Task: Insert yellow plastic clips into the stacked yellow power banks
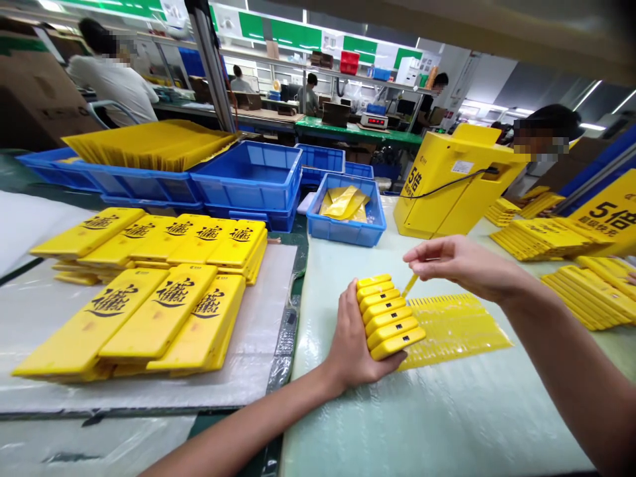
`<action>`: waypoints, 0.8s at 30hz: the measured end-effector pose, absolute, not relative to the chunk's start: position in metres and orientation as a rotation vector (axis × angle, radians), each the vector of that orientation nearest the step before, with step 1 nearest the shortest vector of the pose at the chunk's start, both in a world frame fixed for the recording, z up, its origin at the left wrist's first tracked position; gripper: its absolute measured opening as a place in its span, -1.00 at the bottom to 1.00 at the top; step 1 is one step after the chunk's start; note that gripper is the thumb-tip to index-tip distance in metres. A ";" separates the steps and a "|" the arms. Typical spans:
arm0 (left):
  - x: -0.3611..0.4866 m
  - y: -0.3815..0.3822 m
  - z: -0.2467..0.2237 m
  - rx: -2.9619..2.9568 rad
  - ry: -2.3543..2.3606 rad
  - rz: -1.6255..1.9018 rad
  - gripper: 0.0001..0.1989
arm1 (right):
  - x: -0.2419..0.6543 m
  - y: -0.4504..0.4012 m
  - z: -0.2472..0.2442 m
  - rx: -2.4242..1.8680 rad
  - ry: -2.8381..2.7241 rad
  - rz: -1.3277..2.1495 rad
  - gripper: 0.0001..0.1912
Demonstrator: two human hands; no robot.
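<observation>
My left hand (350,351) is wrapped round a stack of yellow power banks (392,324), which stand side by side with their narrow ends facing up towards me. Small dark ports show on several of those ends. Just above the stack's right side, my right hand (460,262) pinches a narrow yellow sticker strip (409,285) between thumb and fingers. Whether the strip touches a power bank I cannot tell. Under and beside the stack, a yellow sticker sheet (457,328) with rows of strips lies on the pale table mat (447,417).
To the left, more power banks (183,305) with black characters lie in piles on white foam (238,371). Blue bins (348,228) line the back. A yellow cabinet (442,185) with a black cable stands behind my right hand. Further piles (586,295) and a person are at right.
</observation>
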State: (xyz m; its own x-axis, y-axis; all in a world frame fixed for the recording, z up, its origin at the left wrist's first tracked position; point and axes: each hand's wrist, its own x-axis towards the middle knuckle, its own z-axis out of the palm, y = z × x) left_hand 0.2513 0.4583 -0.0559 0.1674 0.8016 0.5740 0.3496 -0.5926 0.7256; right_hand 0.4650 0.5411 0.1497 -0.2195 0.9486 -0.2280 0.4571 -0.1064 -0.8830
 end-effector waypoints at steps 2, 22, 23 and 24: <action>0.252 0.459 -0.057 2.023 1.089 1.432 0.51 | 0.478 0.537 0.151 -1.542 -1.620 1.325 -0.23; 0.251 0.458 -0.056 2.003 1.121 1.398 0.53 | 0.416 0.496 0.118 -1.411 -1.234 1.239 -0.49; 0.251 0.458 -0.057 2.007 1.126 1.390 0.53 | 0.416 0.496 0.118 -1.420 -1.236 1.249 -0.49; 0.251 0.458 -0.056 2.014 1.128 1.386 0.54 | 0.417 0.497 0.117 -1.431 -1.240 1.256 -0.49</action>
